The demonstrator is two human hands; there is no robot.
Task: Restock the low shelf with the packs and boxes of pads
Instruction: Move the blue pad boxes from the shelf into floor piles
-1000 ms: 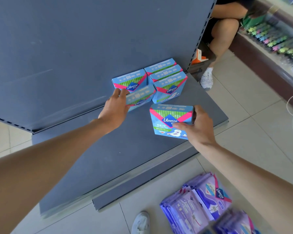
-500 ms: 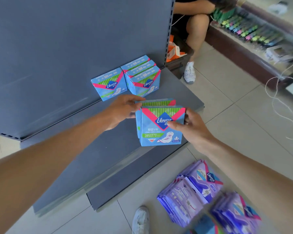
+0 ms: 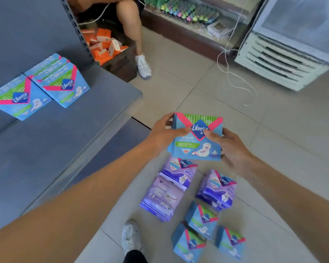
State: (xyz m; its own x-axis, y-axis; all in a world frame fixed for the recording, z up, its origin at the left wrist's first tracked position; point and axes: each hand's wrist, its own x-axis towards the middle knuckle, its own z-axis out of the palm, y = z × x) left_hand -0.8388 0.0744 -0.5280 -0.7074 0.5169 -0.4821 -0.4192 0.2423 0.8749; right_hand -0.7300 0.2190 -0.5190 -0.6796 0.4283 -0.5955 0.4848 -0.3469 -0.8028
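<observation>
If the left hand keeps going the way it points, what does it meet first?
The left hand grips the blue pack, so it meets that first. Beyond it, probably the right hand.

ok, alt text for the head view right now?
The left hand and right hand hold a blue pack of pads over the tiled floor, beside a grey low shelf carrying matching blue boxes. Purple packs and more blue packs lie on the floor below.

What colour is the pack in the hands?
The pack is blue, with a pink V and green stripes on top, seen in the head view.
</observation>
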